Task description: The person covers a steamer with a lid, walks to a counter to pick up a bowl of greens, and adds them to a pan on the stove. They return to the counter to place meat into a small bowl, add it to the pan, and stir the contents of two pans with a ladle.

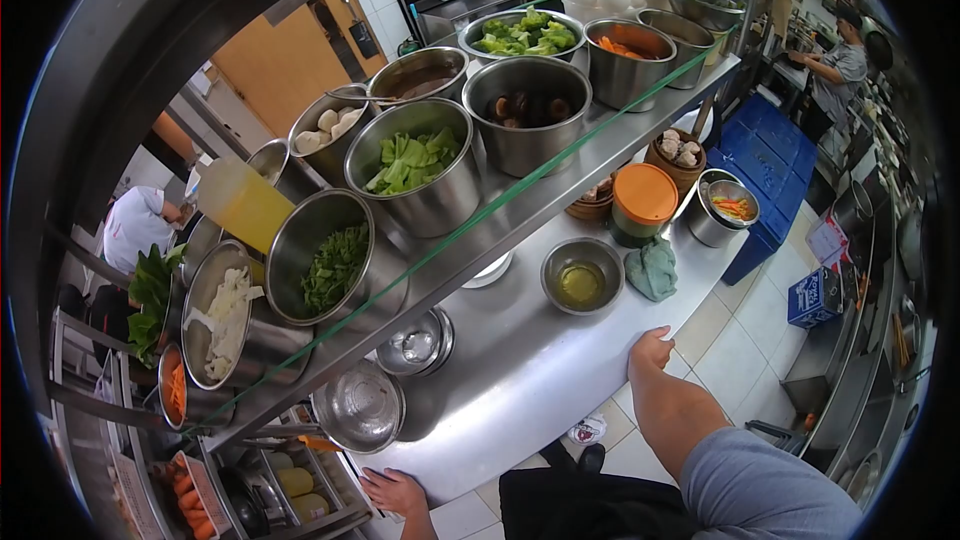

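Observation:
My left hand (393,492) lies with its fingers spread on the near left corner of the steel worktable (500,410), holding nothing. Further right, my right hand (652,348) rests on the table's front edge, its fingers partly in view and no object in it. Nearest to that hand are a crumpled green cloth (652,270) and a steel bowl (582,278) with some yellowish liquid. Beyond my left hand stand a perforated steel bowl (360,406) and stacked steel bowls (412,342). An orange-lidded container (644,194) sits behind the cloth.
Above the table runs a steel shelf (470,250) with a green-edged glass strip, bearing pots of cut greens (410,162), mushrooms (527,108) and broccoli (525,35). Blue bins (765,170) stand right. A co-worker (838,70) is at the far right, another person (140,225) left.

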Demonstrator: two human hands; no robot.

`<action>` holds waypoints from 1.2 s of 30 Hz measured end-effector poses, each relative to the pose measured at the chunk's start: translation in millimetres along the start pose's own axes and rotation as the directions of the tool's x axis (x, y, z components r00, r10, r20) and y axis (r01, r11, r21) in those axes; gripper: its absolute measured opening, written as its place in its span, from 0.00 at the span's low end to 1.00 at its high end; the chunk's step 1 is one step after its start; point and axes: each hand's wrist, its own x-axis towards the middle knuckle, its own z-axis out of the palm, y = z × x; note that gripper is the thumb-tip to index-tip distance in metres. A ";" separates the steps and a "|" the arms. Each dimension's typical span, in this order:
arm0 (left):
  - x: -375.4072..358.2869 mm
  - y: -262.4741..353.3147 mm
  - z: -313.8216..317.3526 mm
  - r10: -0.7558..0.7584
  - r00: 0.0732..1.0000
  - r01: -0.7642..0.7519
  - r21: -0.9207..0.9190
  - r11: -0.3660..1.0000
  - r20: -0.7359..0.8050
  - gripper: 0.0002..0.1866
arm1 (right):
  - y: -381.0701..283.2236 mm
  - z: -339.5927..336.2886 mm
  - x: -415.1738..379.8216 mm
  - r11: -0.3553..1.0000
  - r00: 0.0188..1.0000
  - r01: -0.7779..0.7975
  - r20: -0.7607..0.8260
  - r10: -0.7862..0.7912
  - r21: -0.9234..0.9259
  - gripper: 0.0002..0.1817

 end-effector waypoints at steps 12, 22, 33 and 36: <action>-0.8 -1.2 0.3 0.009 1.000 -0.009 0.008 1.000 -0.016 0.29 | -0.5 -2.4 -0.5 1.000 1.000 -0.005 0.015 0.005 -0.001 0.32; -1.3 1.5 -5.6 -0.013 1.000 0.013 -0.007 1.000 0.021 0.29 | -3.9 -7.8 -7.1 1.000 1.000 0.004 0.019 -0.004 -0.007 0.33; -0.3 0.4 -2.8 -0.011 1.000 0.011 -0.003 1.000 0.022 0.29 | 0.3 -3.9 -1.0 1.000 0.999 0.004 0.041 -0.004 0.000 0.33; 0.1 -2.2 -0.1 -0.006 1.000 0.006 -0.005 1.000 0.015 0.29 | 1.8 -0.7 1.1 1.000 1.000 -0.004 0.031 0.004 0.011 0.33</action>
